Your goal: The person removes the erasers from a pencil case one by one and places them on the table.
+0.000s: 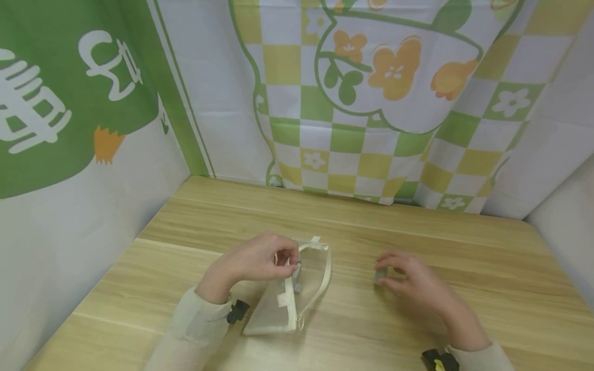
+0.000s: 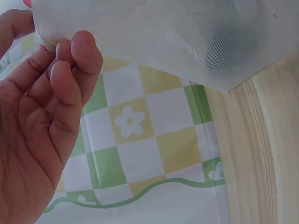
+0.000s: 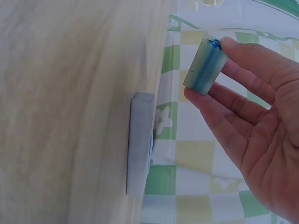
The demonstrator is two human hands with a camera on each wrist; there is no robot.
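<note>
In the head view a see-through mesh zip pouch point(image 1: 269, 314) with a cream zip edge stands over the table with its mouth open. My left hand point(image 1: 260, 260) pinches the rim near the zip. Small greyish things point(image 1: 297, 286) show inside. Through the mesh point(image 2: 140, 42) in the left wrist view, a dark blurred shape appears; my left hand point(image 2: 42, 112) is at its corner. To the right of the pouch, my right hand point(image 1: 413, 281) holds a small translucent block point(image 3: 204, 65) with a blue stripe between thumb and fingertips, above the table.
A long pale grey block point(image 3: 140, 144) lies on the wooden table point(image 1: 185, 221) in the right wrist view; I cannot make it out in the head view. A checked flower-print curtain point(image 1: 352, 154) hangs at the table's back edge, and a green-and-white cloth point(image 1: 120, 170) hangs at left.
</note>
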